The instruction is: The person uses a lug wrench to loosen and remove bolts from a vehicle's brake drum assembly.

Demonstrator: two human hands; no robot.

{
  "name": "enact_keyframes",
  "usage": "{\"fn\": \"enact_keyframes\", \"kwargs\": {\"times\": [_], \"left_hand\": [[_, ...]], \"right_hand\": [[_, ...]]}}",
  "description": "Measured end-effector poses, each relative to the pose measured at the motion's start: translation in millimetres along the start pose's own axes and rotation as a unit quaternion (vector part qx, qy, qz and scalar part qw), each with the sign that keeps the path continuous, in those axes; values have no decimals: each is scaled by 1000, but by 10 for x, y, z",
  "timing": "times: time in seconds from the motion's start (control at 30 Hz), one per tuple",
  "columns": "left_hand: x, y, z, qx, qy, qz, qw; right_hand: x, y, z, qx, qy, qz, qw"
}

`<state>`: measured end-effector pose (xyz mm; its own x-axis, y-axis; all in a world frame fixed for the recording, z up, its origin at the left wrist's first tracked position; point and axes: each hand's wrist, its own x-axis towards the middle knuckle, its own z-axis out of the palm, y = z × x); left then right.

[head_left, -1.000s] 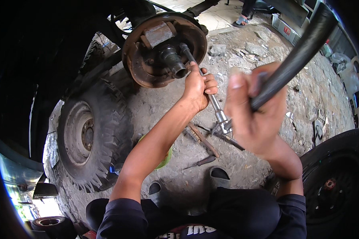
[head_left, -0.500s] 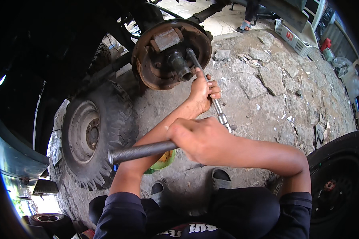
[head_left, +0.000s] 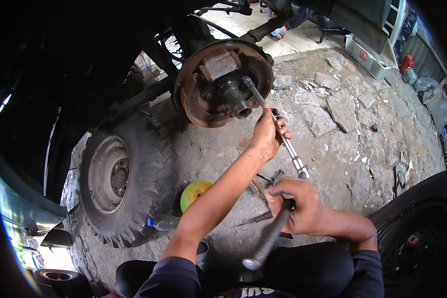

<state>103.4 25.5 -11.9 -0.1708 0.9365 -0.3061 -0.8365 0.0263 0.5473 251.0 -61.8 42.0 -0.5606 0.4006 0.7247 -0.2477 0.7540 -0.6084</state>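
A rusty round brake backing plate with a block-shaped cylinder and a hollow axle spindle is mounted under the vehicle. A long socket extension reaches down from a bolt beside the spindle. My left hand is wrapped around the extension's middle, its thumb along the shaft. At the lower end, my right hand grips the thick metal handle bar, whose free end points down toward my lap. The joint between bar and extension is partly hidden by that hand.
A large off-road wheel stands at left, near a plastic bottle and a green-yellow bowl. Hand tools lie by my feet. Another tyre is at right. Broken stone slabs and a white basket lie beyond.
My right hand has swung the handle bar from pointing left to pointing down toward me. The left hand still holds the extension. The whole view has shifted slightly.
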Motion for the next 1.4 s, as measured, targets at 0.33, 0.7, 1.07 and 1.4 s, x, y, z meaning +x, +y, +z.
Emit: {"fn": "enact_keyframes", "kwargs": {"times": [0.33, 0.7, 1.07, 1.4], "left_hand": [[-141, -661, 201, -9, -41, -2, 999], [-236, -434, -158, -46, 54, 82, 994], [-146, -287, -379, 19, 122, 74, 990], [-107, -112, -256, 63, 140, 64, 986]], "right_hand": [[-257, -196, -478, 167, 326, 179, 913], [-609, 1454, -821, 464, 506, 412, 599], [-934, 1827, -364, 611, 522, 388, 452], [-995, 1862, -177, 678, 543, 389, 307]]}}
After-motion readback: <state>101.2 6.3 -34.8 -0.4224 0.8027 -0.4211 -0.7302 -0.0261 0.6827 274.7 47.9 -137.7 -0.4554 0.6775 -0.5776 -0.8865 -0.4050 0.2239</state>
